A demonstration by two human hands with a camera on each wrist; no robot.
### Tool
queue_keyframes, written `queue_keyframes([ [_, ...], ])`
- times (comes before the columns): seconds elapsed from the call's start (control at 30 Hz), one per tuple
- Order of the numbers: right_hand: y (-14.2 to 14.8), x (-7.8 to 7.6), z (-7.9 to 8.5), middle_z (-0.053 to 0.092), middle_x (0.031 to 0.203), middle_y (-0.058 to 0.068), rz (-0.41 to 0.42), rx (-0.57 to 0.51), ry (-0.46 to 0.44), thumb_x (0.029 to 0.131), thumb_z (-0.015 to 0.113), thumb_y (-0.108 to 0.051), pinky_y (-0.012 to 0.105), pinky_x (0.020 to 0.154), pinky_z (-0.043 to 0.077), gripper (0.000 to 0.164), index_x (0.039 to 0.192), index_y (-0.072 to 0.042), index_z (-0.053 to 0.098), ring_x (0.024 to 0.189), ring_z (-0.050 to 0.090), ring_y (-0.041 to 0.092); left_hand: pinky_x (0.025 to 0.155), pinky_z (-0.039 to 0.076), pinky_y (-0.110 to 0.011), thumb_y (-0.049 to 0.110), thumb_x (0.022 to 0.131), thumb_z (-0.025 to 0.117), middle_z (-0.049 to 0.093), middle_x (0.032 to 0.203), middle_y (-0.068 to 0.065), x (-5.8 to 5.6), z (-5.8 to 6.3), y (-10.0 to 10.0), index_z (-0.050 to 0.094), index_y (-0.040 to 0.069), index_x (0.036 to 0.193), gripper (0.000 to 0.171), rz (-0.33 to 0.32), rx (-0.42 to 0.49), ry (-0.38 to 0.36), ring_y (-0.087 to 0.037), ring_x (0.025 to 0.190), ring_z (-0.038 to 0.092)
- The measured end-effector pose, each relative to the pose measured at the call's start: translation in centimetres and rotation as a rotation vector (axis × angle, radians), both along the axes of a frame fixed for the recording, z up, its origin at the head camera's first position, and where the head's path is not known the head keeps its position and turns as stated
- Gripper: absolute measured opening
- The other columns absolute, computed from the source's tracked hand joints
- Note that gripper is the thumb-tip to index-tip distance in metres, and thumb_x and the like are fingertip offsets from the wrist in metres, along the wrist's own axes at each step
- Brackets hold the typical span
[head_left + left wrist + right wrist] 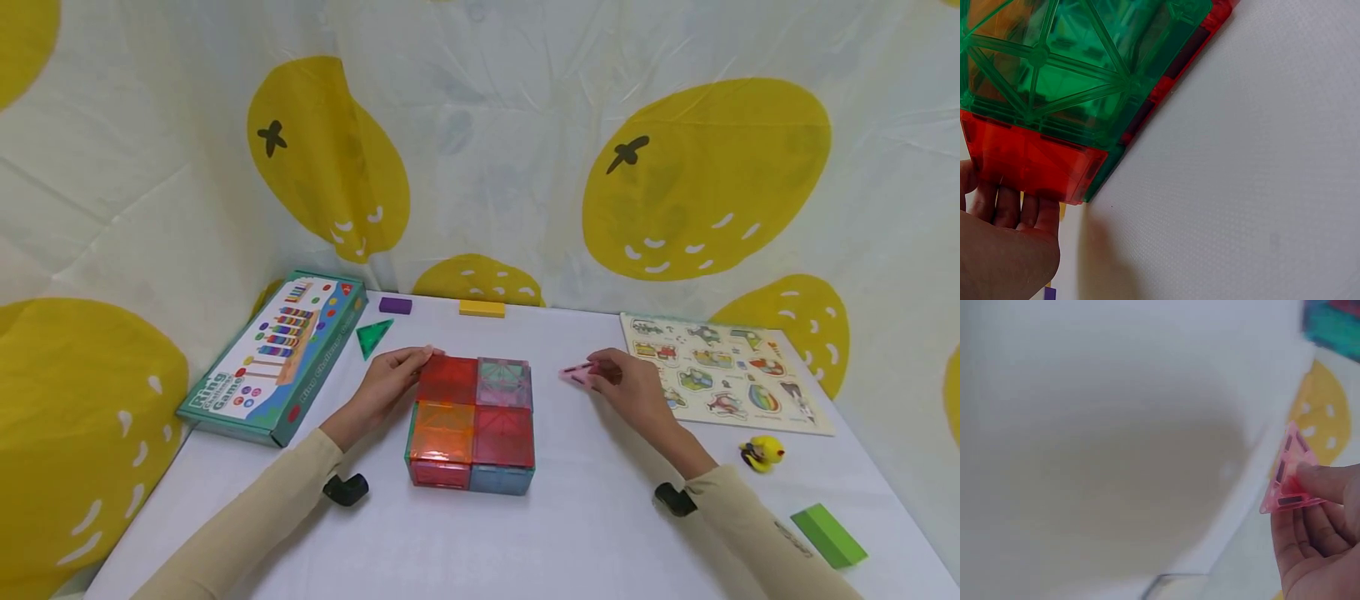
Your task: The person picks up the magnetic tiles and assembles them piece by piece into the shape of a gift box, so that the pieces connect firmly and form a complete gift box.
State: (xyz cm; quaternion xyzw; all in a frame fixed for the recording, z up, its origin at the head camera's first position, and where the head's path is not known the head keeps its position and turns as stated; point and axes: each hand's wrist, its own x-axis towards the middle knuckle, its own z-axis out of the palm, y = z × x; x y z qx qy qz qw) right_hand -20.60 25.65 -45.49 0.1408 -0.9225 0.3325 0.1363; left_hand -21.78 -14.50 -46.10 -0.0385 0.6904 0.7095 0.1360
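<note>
A low box of see-through magnetic tiles (pixel 504 437) stands on the table, with red, orange and pale squares on top. My left hand (pixel 390 379) rests against its far left corner. In the left wrist view the fingers (pixel 1007 206) touch a red tile (pixel 1035 156) beside a green side wall (pixel 1085 69). To the right of the box, my right hand (pixel 633 392) pinches a pink triangular magnetic tile (pixel 576 373) between thumb and fingers. In the right wrist view that triangle (pixel 1286 490) is raised off the table, apart from the box.
A ring game box (pixel 273 358) lies at left, near a green triangle tile (pixel 373 337). Purple (pixel 395 306) and yellow blocks (pixel 482 309) lie along the back. At right are a wooden puzzle board (pixel 727 375), a yellow duck toy (pixel 762 453) and a green block (pixel 828 535).
</note>
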Motion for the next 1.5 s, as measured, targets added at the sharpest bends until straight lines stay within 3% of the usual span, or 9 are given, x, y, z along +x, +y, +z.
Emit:
queue_keyframes([
  [0.23, -2.6, 1.8, 3.5, 0.078, 0.095, 0.003, 0.082, -0.056, 0.077, 0.091, 0.083, 0.0, 0.044, 0.076, 0.063, 0.024, 0.113, -0.007, 0.078, 0.084, 0.074, 0.021, 0.111, 0.047, -0.041, 0.042, 0.106, 0.067, 0.069, 0.137, -0.006, 0.0, -0.1, 0.1, 0.075, 0.009, 0.132, 0.043, -0.004, 0.026, 0.009, -0.024, 0.135, 0.057],
  [0.43, -4.7, 3.8, 5.8, 0.077, 0.096, -0.006, 0.154, -0.102, 0.094, 0.09, 0.085, -0.003, 0.029, 0.074, 0.06, 0.026, 0.114, -0.012, 0.079, 0.083, 0.073, 0.013, 0.111, 0.047, -0.041, 0.042, 0.106, 0.066, 0.068, 0.138, -0.006, 0.1, 0.0, 0.1, 0.075, 0.009, 0.133, 0.043, -0.007, 0.029, 0.006, -0.024, 0.135, 0.057],
  [0.57, -6.0, 4.7, 6.6, 0.075, 0.096, -0.01, 0.217, -0.108, 0.095, 0.09, 0.086, -0.005, 0.027, 0.072, 0.058, 0.027, 0.114, -0.015, 0.079, 0.082, 0.071, 0.009, 0.112, 0.047, -0.041, 0.042, 0.105, 0.067, 0.067, 0.14, -0.006, 0.1, 0.0, 0.1, 0.074, 0.01, 0.134, 0.044, -0.006, 0.018, 0.0, -0.024, 0.136, 0.056],
  [0.77, -7.9, 5.8, 6.7, 0.075, 0.101, -0.013, 0.318, -0.111, 0.054, 0.09, 0.085, -0.005, 0.029, 0.074, 0.06, 0.027, 0.114, -0.016, 0.08, 0.084, 0.068, 0.006, 0.112, 0.046, -0.042, 0.044, 0.104, 0.068, 0.065, 0.143, -0.005, 0.1, 0.0, 0.0, 0.073, 0.011, 0.135, 0.046, -0.008, 0.006, -0.002, -0.024, 0.138, 0.054],
  [1.1, -10.2, 6.2, 6.0, 0.074, 0.104, -0.011, 0.4, -0.09, 0.012, 0.091, 0.084, -0.002, 0.028, 0.075, 0.061, 0.029, 0.116, -0.014, 0.079, 0.087, 0.067, 0.006, 0.111, 0.047, -0.041, 0.045, 0.104, 0.068, 0.067, 0.141, -0.005, -0.1, -0.2, 0.0, 0.073, 0.011, 0.135, 0.046, -0.007, 0.009, 0.006, -0.023, 0.136, 0.056],
  [1.5, -10.3, 5.9, 5.6, 0.075, 0.104, -0.012, 0.409, -0.058, 0.041, 0.09, 0.084, -0.001, 0.027, 0.077, 0.061, 0.03, 0.117, -0.014, 0.08, 0.089, 0.066, 0.007, 0.109, 0.049, -0.039, 0.041, 0.105, 0.068, 0.068, 0.138, -0.005, 0.1, -0.2, 0.1, 0.074, 0.01, 0.133, 0.042, -0.004, 0.029, 0.017, -0.023, 0.134, 0.058],
])
